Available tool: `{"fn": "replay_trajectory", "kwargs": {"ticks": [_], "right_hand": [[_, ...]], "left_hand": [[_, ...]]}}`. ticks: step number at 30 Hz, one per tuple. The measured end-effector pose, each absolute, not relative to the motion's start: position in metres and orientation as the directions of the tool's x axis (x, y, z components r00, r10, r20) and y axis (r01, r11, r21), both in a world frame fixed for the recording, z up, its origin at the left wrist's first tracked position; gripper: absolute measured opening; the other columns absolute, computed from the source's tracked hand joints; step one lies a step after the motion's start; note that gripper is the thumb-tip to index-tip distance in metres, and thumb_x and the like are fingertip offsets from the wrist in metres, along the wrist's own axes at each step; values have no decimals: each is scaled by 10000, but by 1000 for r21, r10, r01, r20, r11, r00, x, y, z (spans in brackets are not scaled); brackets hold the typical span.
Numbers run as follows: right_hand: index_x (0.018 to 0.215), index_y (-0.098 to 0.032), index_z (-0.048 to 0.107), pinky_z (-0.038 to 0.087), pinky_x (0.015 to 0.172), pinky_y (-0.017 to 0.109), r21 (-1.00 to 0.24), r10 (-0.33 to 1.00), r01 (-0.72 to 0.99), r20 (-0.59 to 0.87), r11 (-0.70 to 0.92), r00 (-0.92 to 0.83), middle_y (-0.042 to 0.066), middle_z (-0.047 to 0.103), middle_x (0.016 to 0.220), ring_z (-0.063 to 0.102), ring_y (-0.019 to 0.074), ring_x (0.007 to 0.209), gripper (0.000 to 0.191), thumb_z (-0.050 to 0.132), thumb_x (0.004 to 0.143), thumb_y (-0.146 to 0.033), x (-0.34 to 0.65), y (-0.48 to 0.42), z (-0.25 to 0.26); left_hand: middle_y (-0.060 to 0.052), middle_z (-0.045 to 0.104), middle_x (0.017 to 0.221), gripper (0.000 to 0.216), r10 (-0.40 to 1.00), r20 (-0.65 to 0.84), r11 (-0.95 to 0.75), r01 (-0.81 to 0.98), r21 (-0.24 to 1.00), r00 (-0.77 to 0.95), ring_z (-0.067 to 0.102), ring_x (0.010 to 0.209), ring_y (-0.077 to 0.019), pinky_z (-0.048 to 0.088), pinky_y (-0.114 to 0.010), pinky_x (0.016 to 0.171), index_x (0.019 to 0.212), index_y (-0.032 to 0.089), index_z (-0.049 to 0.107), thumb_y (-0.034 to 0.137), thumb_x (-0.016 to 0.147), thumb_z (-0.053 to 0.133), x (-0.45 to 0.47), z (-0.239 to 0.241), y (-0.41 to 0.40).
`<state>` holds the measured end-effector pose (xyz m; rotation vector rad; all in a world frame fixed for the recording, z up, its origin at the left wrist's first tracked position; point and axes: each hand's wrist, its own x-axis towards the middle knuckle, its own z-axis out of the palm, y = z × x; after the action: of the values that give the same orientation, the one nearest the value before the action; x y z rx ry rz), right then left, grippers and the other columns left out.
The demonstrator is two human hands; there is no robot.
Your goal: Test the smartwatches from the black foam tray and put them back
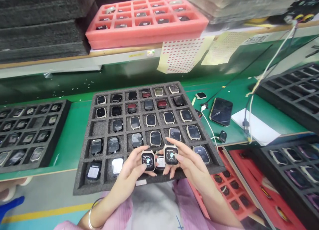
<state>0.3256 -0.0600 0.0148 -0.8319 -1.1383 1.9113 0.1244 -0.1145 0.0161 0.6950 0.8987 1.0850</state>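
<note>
My left hand (133,168) is closed round a smartwatch body (148,160) with a lit dial, held by its edges. My right hand (185,162) pinches a second lit smartwatch body (171,155) right beside it. Both hands hover over the near edge of a dark grey foam tray (86,163), whose cells hold several watch bodies, mostly with dark screens. A watch with a white screen (160,162) lies in the cell between the two held ones.
Another dark foam tray (58,137) of watches lies left on the green bench. A phone (221,111), a white cable (208,123) and a loose watch (200,95) lie right. A pink foam tray (149,30) sits on the shelf. Red and black trays stand lower right.
</note>
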Motion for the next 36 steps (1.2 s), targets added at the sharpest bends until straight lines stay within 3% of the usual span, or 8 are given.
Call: {"fn": "replay_trajectory", "kwargs": {"ticks": [12, 15, 20, 25, 30, 36], "right_hand": [[1316, -247, 487, 573, 480, 241, -921, 887, -272, -141, -281, -440, 99, 677, 1043, 711, 174, 606, 372, 510, 946, -221, 322, -65, 17], [1311, -251, 489, 580, 494, 246, -924, 887, -270, -130, -271, -444, 96, 658, 1060, 714, 185, 670, 372, 518, 942, -220, 322, -64, 19], [1272, -275, 536, 598, 589, 287, -926, 831, -268, -80, -267, -550, 81, 626, 1089, 694, 193, 785, 348, 527, 933, -197, 325, -63, 19], [1107, -269, 658, 586, 607, 292, -930, 837, -282, -46, -234, -545, 62, 569, 1150, 690, 155, 699, 266, 621, 868, -161, 326, -64, 18], [1289, -237, 530, 568, 635, 279, -933, 821, -249, -75, -258, -566, 34, 694, 790, 678, 152, 666, 381, 567, 914, -180, 327, -65, 20], [1307, -213, 498, 556, 607, 285, -933, 809, -226, -102, -279, -579, 46, 713, 794, 674, 165, 659, 381, 548, 930, -216, 330, -65, 17]], "left_hand": [[-79, 599, 1135, 314, 936, -292, 346, -370, 862, 196, 586, 981, -209, 544, -322, 789, 1217, 239, 467, 258, 909, 519, 126, 17, -115], [-76, 594, 1089, 350, 943, -283, 328, -340, 881, 177, 584, 939, -202, 533, -286, 724, 1216, 234, 454, 255, 883, 561, 128, 18, -115], [-17, 568, 958, 390, 967, -246, 255, -181, 950, 67, 564, 875, -157, 470, -254, 792, 1160, 228, 479, 157, 809, 635, 130, 21, -114], [17, 500, 840, 280, 950, -287, 291, -18, 957, 125, 481, 667, -111, 428, -221, 624, 1103, 216, 487, 147, 844, 566, 127, 22, -117], [-6, 513, 893, 294, 967, -244, 245, -8, 970, 70, 506, 770, -142, 446, -233, 676, 1107, 215, 486, 161, 833, 581, 127, 21, -118], [-29, 524, 953, 334, 964, -252, 256, -44, 966, 80, 522, 745, -140, 431, -220, 605, 1146, 217, 459, 208, 837, 586, 127, 15, -119]]}}
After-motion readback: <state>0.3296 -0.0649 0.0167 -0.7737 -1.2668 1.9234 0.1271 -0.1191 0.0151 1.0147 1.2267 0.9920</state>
